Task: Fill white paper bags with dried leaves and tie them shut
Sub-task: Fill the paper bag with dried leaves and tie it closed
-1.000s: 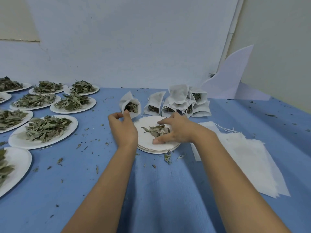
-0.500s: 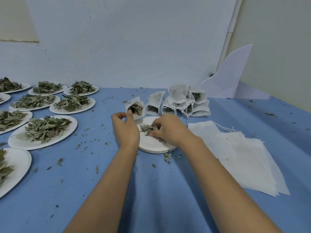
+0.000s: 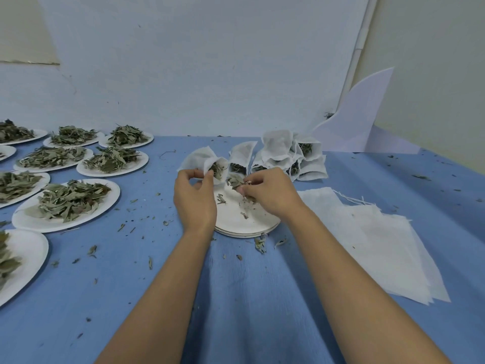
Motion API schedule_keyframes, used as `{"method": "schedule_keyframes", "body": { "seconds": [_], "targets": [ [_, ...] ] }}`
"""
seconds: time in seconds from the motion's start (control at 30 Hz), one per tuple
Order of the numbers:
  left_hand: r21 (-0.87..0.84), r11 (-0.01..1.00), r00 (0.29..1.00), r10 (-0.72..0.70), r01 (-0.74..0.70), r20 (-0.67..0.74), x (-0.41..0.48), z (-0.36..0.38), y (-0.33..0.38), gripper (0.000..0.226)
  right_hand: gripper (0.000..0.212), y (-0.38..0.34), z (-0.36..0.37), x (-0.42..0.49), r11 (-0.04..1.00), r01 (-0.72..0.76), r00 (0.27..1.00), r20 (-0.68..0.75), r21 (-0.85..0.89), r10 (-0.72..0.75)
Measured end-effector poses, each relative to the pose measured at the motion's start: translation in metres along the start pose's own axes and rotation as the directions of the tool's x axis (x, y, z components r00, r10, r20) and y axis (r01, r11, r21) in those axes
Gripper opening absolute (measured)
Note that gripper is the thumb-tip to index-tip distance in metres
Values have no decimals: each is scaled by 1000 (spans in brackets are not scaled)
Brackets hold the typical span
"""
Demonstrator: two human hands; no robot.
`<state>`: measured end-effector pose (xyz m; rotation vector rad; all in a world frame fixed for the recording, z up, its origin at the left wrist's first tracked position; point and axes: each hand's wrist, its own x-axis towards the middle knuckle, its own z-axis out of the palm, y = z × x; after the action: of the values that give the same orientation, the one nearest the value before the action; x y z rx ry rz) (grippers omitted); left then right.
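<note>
Because the bag is thin, limp paper weighing next to nothing, it will likely collapse unless its mouth is held apart, so the rim is the place to take it. The left hand does just that, pinching the rim between thumb and fingertips over the plate, at its eleven o'clock edge, with the mouth turned toward the right hand. Some leaves show inside.

The right hand pinches a small tuft of leaves just beside the mouth, at its four o'clock. They look dry, curled and brittle. A firm squeeze would probably crumble them, so a loose fingertip pinch suits. Crumbs lie scattered over the plate and the blue cloth.

From the plate, filled bags lean in a heap at one o'clock with strings dangling. Flat bags, fuzzy and translucent, lie stacked at three o'clock. Heaped plates, round and white, spread out at nine o'clock.
</note>
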<state>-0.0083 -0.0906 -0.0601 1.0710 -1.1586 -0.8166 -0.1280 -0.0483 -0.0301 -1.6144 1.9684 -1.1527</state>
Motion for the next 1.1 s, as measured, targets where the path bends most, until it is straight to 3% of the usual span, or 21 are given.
{"method": "schedule_keyframes", "body": {
  "seconds": [0.17,0.27,0.43,0.53,0.7,0.87,1.1],
  "targets": [
    [59,990,983,116,-125,140,-4,2,0,17,23,-3,-3,-1,997,-47,999,21,61,46],
    [60,971,950,214,-233,229,-8,2,0,18,12,-1,-4,2,992,-91,995,-42,89,95],
    [48,940,895,306,-339,325,-12,4,2,31,17,4,-5,5,985,-152,978,-134,85,163],
    [59,926,859,319,-372,402,-14,8,4,30,18,5,-3,5,943,-174,954,-189,282,232],
    [33,961,859,228,-273,459,-17,11,12,25,46,5,1,4,950,-129,932,-291,286,215],
    [-64,992,813,127,-110,568,-17,12,20,26,49,3,2,4,953,-95,925,-329,287,191],
    [-13,982,856,172,-189,487,-14,13,16,29,46,-1,5,2,927,-116,944,-252,357,215]
  ]
}}
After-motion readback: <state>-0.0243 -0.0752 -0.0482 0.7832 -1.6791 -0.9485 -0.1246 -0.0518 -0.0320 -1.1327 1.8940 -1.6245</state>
